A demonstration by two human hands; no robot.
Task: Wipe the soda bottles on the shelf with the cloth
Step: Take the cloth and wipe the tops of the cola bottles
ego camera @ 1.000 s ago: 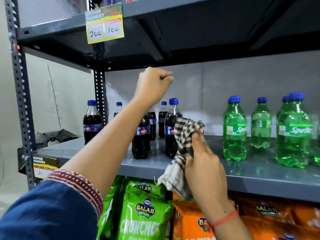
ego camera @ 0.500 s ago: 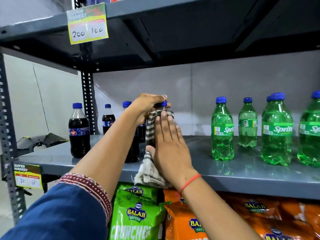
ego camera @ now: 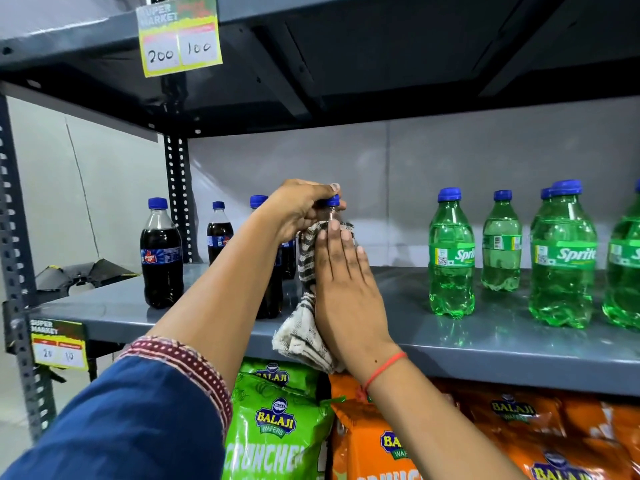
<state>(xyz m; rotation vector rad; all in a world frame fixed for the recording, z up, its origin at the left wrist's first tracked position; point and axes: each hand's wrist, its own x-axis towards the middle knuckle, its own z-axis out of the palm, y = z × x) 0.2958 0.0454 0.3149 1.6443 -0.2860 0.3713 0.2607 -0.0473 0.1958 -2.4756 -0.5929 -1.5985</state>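
Five cola bottles (ego camera: pixel 161 252), five Sprite bottles (ego camera: pixel 451 252), one cloth (ego camera: pixel 306 296)

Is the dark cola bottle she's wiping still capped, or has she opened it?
Capped. A blue cap sits on the neck of the cola bottle, pinched by the left hand, while the right hand presses the checked cloth against it.

Checked cloth (ego camera: pixel 306 268), green bottles (ego camera: pixel 451 258)

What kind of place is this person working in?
Most likely a small supermarket: yellow "Super Market" price tags hang on a grey metal shelf stocked with green plastic Sprite bottles above orange and green Balaji wafer bags.
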